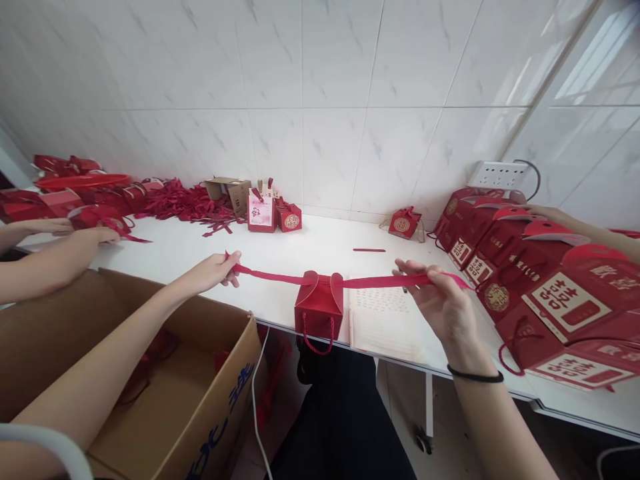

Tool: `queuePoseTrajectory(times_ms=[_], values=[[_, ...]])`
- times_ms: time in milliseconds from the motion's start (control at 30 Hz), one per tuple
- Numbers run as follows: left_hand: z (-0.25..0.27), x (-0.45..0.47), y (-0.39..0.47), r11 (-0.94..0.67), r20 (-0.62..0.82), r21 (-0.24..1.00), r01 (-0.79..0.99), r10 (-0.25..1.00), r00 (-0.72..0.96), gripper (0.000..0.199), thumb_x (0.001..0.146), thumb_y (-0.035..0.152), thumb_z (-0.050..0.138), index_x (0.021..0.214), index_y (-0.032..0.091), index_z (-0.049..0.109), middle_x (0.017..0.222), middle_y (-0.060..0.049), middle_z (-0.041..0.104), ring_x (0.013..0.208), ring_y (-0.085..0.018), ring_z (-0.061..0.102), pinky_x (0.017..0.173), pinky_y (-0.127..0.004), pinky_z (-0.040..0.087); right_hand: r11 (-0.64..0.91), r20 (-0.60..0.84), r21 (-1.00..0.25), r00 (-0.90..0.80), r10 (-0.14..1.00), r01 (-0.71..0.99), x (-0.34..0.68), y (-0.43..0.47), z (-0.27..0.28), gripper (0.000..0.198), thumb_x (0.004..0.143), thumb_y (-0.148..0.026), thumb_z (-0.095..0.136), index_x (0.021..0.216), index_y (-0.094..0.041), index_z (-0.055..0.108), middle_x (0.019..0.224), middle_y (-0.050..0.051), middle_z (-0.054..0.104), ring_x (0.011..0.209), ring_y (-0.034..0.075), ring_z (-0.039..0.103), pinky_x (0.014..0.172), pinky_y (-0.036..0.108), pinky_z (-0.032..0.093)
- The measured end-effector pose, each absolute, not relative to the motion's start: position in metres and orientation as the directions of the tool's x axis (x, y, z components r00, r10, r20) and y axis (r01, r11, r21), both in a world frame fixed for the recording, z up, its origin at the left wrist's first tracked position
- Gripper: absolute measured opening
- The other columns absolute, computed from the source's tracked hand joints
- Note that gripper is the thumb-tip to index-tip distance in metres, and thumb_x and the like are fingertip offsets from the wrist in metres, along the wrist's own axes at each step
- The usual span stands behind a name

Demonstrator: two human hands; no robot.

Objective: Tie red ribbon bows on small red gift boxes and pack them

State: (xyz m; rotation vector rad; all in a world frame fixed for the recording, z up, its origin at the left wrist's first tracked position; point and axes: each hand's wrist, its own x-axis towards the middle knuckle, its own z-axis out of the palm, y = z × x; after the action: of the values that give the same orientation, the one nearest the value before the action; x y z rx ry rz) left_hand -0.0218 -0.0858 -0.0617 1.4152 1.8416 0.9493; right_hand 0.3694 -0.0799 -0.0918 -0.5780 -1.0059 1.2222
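My left hand (219, 271) and right hand (447, 303) are pinching a ribbon (380, 281) near both ends, so it is stretching taut across the red box (318, 311), probably running through its top.

The left hand (225, 271) and right hand (450, 310) are well apart — both pinching, the right's other fingers (411, 267) extended

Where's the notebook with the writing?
In the head view, the notebook lies at the white table's front edge, just right of the red box with the stretched ribbon.
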Motion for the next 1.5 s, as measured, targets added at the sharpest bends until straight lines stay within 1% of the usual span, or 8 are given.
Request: queuePoseTrajectory(times_ms=[167, 300, 400, 567, 733, 1000, 1300, 1500], values=[[-0.024, -0.008, -0.081, 0.007, 0.058, 0.899, 0.438, 0.989, -0.134, 0.037, 0.075, 0.037, 0.061, 0.045, 0.016, 0.053, 0.066, -0.010, 0.066, 0.066, -0.023, 0.062, 0.061, -0.029, 0.049, 0.341, 0.422, -0.728, 0.003, 0.906, -0.595, 0.341, -0.075, -0.053, 0.018, 0.068, -0.023, 0.065, 0.061, -0.021, 0.050, 0.068, -0.004, 0.053, 0.069, 0.013, 0.057, 0.081, 0.037, 0.049], [-0.005, 0.030, -0.074, -0.142, 0.151, 0.984, -0.103, 0.986, 0.076, 0.047, 0.075, 0.033, 0.059, 0.036, 0.017, 0.038, 0.072, -0.011, 0.066, 0.082, -0.025, 0.062, 0.074, -0.036, 0.050, 0.382, 0.483, -0.741, -0.042, 0.875, -0.552, 0.311, -0.066, -0.030, 0.022, 0.067, -0.026, 0.070, 0.064, -0.019, 0.050, 0.070, -0.002, 0.053, 0.058, 0.010, 0.050, 0.065, 0.028, 0.046], [0.002, 0.065, -0.066, -0.129, 0.170, 0.919, -0.372, 0.982, 0.080, 0.046, 0.077, 0.029, 0.056, 0.038, 0.016, 0.034, 0.062, -0.005, 0.061, 0.074, -0.018, 0.062, 0.077, -0.035, 0.050, 0.352, 0.455, -0.830, -0.160, 0.876, -0.433, 0.288, -0.057, -0.019, 0.024, 0.064, -0.031, 0.075, 0.067, -0.016, 0.056, 0.068, 0.001, 0.056, 0.059, 0.011, 0.050, 0.061, 0.027, 0.043], [0.002, 0.103, -0.059, -0.123, 0.202, 0.821, -0.557, 0.976, 0.082, 0.038, 0.077, 0.037, 0.056, 0.047, 0.015, 0.045, 0.053, 0.002, 0.046, 0.054, -0.010, 0.051, 0.063, -0.028, 0.048, 0.332, 0.393, -0.906, -0.234, 0.889, -0.261, 0.260, -0.052, -0.007, 0.032, 0.060, -0.039, 0.074, 0.070, -0.014, 0.057, 0.062, -0.001, 0.053, 0.057, 0.011, 0.047, 0.056, 0.025, 0.038], [-0.006, 0.109, -0.064, -0.320, 0.420, 0.840, -0.439, 0.895, 0.151, 0.023, 0.067, 0.034, 0.067, 0.075, 0.012, 0.064, 0.077, -0.003, 0.058, 0.060, -0.010, 0.051, 0.057, -0.024, 0.042, 0.354, 0.405, -0.893, -0.156, 0.901, -0.277, 0.254, -0.055, -0.003, 0.030, 0.061, -0.040, 0.069, 0.068, -0.017, 0.052, 0.061, -0.004, 0.047, 0.055, 0.009, 0.037, 0.053, 0.023, 0.029], [-0.013, 0.107, -0.070, -0.531, 0.530, 0.845, 0.063, 0.847, 0.041, 0.018, 0.076, 0.028, 0.060, 0.088, 0.015, 0.065, 0.079, -0.004, 0.061, 0.063, -0.011, 0.053, 0.064, -0.026, 0.045, 0.211, 0.343, -0.792, -0.131, 0.930, -0.574, 0.259, -0.044, -0.002, 0.027, 0.063, -0.034, 0.043, 0.060, -0.015, 0.063, 0.062, 0.005, 0.052, 0.055, 0.014, 0.033, 0.052, 0.027, 0.029], [-0.006, 0.117, -0.077, -0.538, 0.535, 0.836, 0.109, 0.843, 0.063, 0.033, 0.074, 0.037, 0.064, 0.099, 0.015, 0.063, 0.077, -0.003, 0.063, 0.066, -0.013, 0.059, 0.067, -0.027, 0.048, 0.418, 0.458, -0.881, -0.172, 0.872, -0.223, 0.255, -0.059, 0.002, 0.041, 0.073, -0.036, 0.059, 0.108, -0.016, 0.063, 0.083, 0.003, 0.063, 0.078, 0.017, 0.054, 0.075, 0.030, 0.041], [-0.002, 0.116, -0.072, -0.561, 0.551, 0.823, 0.087, 0.826, 0.118, 0.028, 0.082, 0.037, 0.053, 0.095, 0.014, 0.065, 0.066, -0.002, 0.060, 0.064, -0.013, 0.057, 0.067, -0.027, 0.047, 0.493, 0.508, -0.859, -0.103, 0.855, -0.139, 0.252, -0.056, 0.004, 0.044, 0.069, -0.039, 0.068, 0.103, -0.014, 0.056, 0.074, 0.002, 0.063, 0.078, 0.018, 0.057, 0.073, 0.031, 0.042]])
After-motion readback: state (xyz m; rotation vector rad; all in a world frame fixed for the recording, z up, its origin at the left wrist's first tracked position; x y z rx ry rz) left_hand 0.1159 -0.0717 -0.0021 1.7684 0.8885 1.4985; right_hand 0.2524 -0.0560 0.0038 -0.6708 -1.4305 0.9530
